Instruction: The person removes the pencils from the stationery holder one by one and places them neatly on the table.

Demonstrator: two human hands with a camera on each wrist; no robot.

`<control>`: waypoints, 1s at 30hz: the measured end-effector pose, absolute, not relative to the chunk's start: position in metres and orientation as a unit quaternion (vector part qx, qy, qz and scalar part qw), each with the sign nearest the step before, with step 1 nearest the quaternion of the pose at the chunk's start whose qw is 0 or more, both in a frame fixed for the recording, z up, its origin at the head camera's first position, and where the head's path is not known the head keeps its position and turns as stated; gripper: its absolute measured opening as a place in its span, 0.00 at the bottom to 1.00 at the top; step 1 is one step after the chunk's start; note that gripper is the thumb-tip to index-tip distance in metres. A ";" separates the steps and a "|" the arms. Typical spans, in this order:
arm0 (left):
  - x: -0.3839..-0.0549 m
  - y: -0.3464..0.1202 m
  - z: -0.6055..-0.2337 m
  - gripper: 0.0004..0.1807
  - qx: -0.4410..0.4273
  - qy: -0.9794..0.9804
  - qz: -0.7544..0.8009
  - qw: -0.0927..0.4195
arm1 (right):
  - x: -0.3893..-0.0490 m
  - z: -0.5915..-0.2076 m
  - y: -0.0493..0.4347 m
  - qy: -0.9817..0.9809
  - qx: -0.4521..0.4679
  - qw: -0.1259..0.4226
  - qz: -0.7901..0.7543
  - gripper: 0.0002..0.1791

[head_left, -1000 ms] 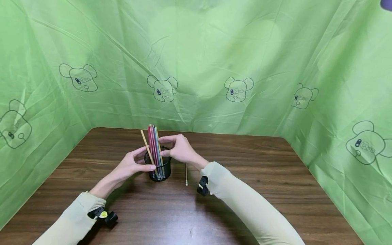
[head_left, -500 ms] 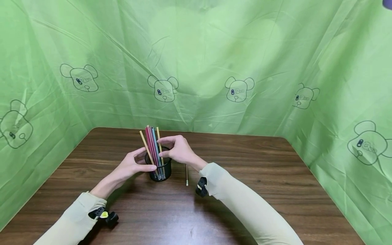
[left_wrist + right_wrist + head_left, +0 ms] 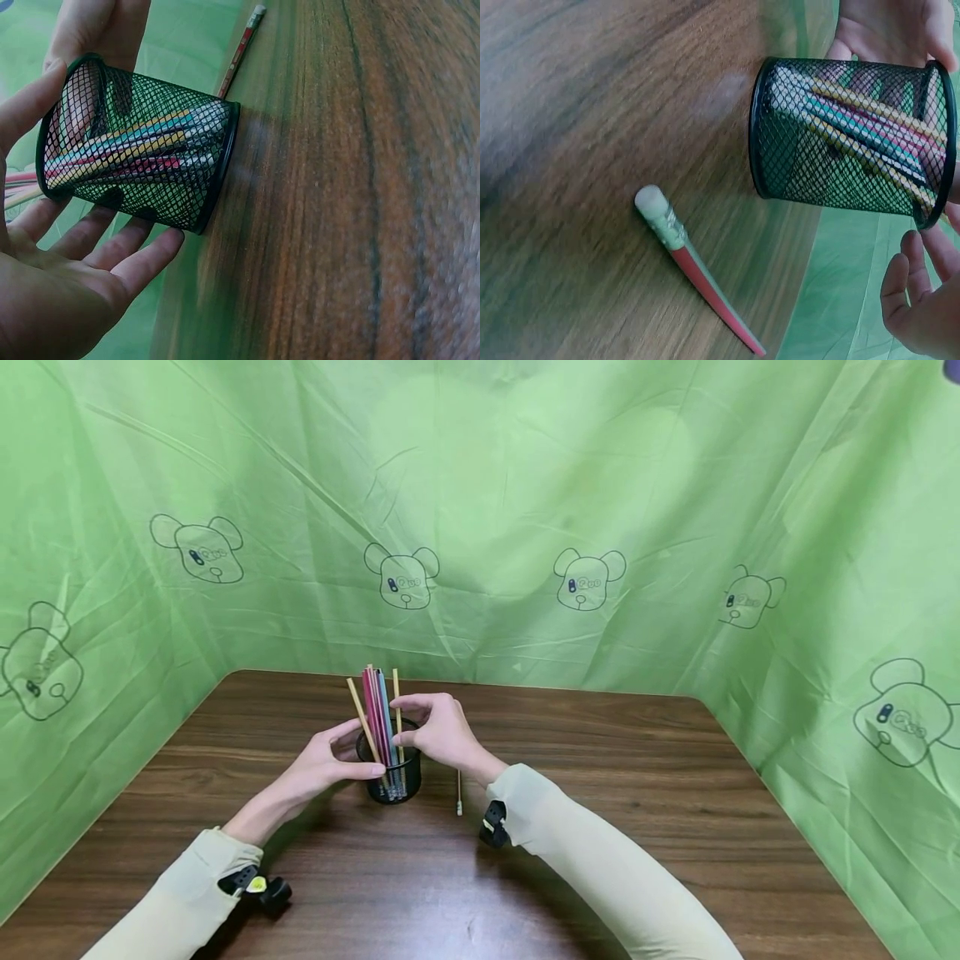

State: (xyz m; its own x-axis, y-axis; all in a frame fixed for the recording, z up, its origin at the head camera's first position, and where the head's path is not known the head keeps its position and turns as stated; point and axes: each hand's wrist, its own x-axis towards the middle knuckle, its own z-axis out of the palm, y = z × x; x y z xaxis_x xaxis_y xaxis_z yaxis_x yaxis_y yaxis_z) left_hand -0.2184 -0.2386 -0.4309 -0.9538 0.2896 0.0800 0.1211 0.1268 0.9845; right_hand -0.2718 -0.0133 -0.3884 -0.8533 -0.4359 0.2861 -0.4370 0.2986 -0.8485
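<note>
In the head view a black mesh pencil cup (image 3: 405, 779) stands on the table, holding a bundle of coloured pencils (image 3: 378, 714). My left hand (image 3: 321, 767) holds the cup from the left, thumb across the near side of its rim; in the left wrist view its fingers lie along the mesh wall. My right hand (image 3: 444, 732) reaches over the rim from the right. Its thumb and forefinger pinch a yellow pencil (image 3: 397, 683) that stands apart from the bundle. Another yellow pencil (image 3: 356, 700) leans out to the left.
A loose red pencil (image 3: 706, 286) with a white eraser lies on the wooden table (image 3: 600, 777), just right of the cup. Green cloth (image 3: 487, 510) printed with bear faces hangs behind and at both sides. A black wrist camera (image 3: 495, 824) sits on my right cuff.
The pinched yellow pencil has shifted right, away from the bundle, and stands more upright. Some coloured pencils swayed left and then back. The left hand stays on the cup.
</note>
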 end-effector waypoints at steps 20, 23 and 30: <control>-0.217 -0.239 -0.430 0.49 0.138 0.750 0.644 0.062 | -0.279 -0.374 -0.004 -0.800 0.250 0.077 0.539 0.30; -0.217 -0.239 -0.429 0.49 0.134 0.751 0.643 0.062 | -0.280 -0.370 0.000 -0.782 0.247 0.065 0.568 0.31; -0.217 -0.240 -0.429 0.49 0.130 0.752 0.643 0.067 | -0.281 -0.361 0.007 -0.748 0.241 0.044 0.616 0.31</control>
